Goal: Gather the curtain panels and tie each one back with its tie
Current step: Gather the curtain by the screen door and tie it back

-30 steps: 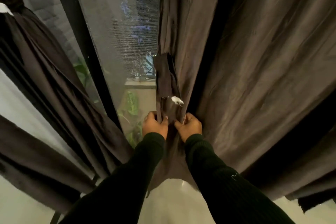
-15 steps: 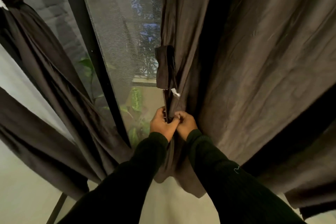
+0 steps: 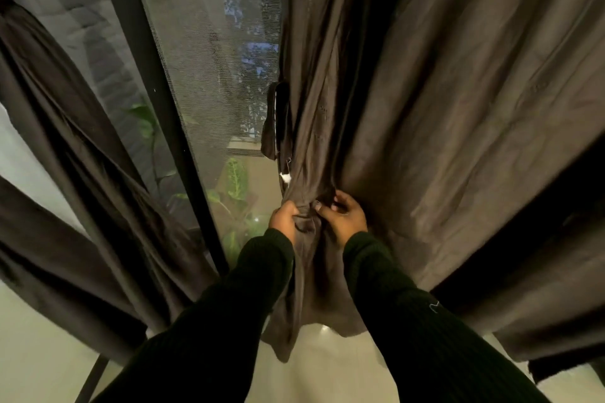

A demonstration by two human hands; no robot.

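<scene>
A dark brown curtain panel hangs at the right and fills most of the view. Its matching fabric tie dangles along the panel's left edge, with a small white tag below it. My left hand is closed on the bunched left edge of the panel. Just to its right, my right hand pinches the same gathered fabric with its fingertips. A second dark panel hangs at the left, pulled in near the top left corner.
A mesh-screened window with a black frame post stands between the panels. Green plants show outside. Pale floor lies below the curtain hems.
My hands have shifted to the right and gathered more of the panel's edge into a bunch. The tie has swung edge-on against the panel, and the view has moved closer.
</scene>
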